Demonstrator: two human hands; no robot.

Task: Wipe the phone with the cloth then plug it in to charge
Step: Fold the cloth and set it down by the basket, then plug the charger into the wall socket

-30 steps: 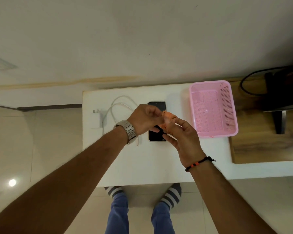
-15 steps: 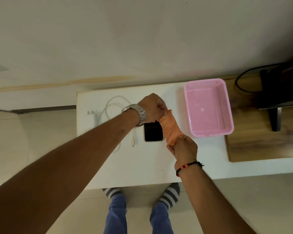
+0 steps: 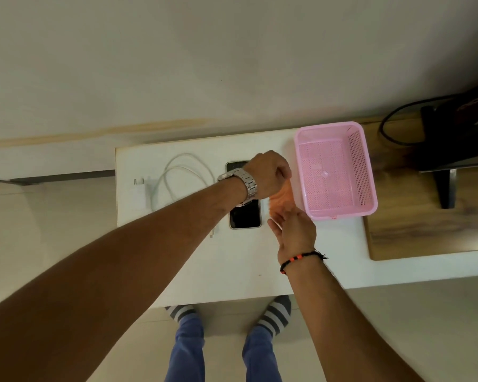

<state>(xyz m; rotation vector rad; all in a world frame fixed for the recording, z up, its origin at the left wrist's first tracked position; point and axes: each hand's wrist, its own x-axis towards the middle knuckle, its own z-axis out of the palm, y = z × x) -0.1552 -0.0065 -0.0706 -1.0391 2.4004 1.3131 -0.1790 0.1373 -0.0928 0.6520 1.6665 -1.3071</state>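
A dark-screened phone [image 3: 245, 215] lies flat on the white table [image 3: 232, 260], partly covered by my left wrist. An orange cloth [image 3: 282, 199] hangs stretched just right of the phone. My left hand [image 3: 268, 173], with a metal watch, is closed on the cloth's upper end. My right hand [image 3: 293, 230] is under the cloth's lower end, fingers spread and palm against it; the grip there is hard to see. A white charger plug [image 3: 139, 193] and its looped white cable [image 3: 182, 175] lie left of the phone.
A pink plastic basket [image 3: 335, 169] stands right of the cloth, close to both hands. Beyond it lies a wooden surface [image 3: 425, 232] with a black device and black cord [image 3: 453, 133]. My striped socks show below the table's near edge.
The cloth went from bunched between both hands over the phone to pulled out lengthwise beside it. My left hand rose toward the far side, and my right hand's fingers have spread.
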